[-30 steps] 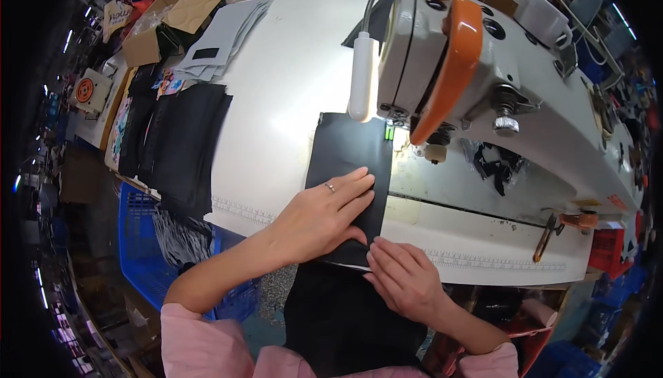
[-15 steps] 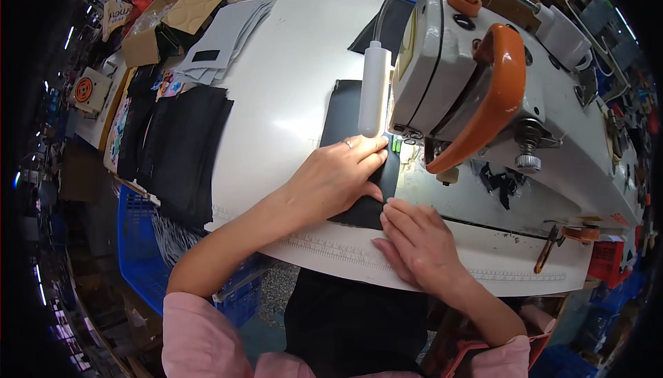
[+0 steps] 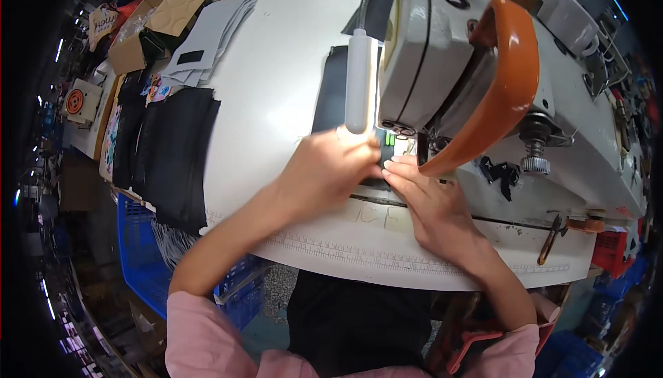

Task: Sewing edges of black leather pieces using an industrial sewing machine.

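A dark fabric piece (image 3: 330, 95) lies under the lamp beside the sewing machine (image 3: 418, 53), its right edge close to the needle area. My left hand (image 3: 328, 171) is over the near part of this fabric; motion smears its bent fingers. Just right of it, my right hand (image 3: 438, 212) rests with fingers stretched out, their tips on the fabric's near right edge. Its thumb is hidden. Small green markers (image 3: 389, 140) show between the fabric and the machine's needle plate. The hands nearly touch at the fingertips.
An orange handle (image 3: 514, 67) and a white lamp tube (image 3: 359, 81) overhang the hands. Black fabric pieces (image 3: 176, 157) and grey sheets (image 3: 207, 46) are stacked at left. Small scissors (image 3: 550, 240) lie at right, black scraps (image 3: 503, 174) near the machine. A printed ruler runs along the front edge.
The fabric and both hands have shifted away from me, toward the machine's far side, uncovering the near table surface. My left hand's fingers are now curled and blurred. The view has shifted slightly.
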Motion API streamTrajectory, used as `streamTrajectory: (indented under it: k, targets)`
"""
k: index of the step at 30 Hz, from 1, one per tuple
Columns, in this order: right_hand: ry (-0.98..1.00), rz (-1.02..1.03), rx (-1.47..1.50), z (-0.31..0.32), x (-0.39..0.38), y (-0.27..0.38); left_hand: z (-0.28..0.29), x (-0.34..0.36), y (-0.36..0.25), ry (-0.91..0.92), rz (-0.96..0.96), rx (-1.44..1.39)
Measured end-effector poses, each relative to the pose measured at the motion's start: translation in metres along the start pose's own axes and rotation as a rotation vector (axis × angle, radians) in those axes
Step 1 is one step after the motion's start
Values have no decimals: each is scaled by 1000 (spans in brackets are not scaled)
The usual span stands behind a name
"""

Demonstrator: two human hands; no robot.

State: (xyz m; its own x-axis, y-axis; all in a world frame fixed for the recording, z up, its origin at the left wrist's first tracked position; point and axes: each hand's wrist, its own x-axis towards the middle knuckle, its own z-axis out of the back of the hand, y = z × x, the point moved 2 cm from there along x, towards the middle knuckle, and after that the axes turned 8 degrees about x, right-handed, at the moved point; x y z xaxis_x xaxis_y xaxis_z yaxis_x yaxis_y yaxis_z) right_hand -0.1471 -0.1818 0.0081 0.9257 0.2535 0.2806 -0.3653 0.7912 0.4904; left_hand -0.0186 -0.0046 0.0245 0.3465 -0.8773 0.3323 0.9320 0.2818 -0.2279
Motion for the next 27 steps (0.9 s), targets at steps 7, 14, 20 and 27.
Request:
streamTrajectory:
  k: [7,14,20,27]
  targets:
    - [-143,37,35,-1,-4,0,-3,-22,-23,-137,-83,67]
    - [-76,84,-114,-3,-3,8,-9,-24,-22,-152,-108,71]
    - [-79,63,-155,-5,-2,7,-5,-19,-19,-81,-128,119]
    - [-97,-68,-150,-15,0,5,-15,1,6,-48,-112,139]
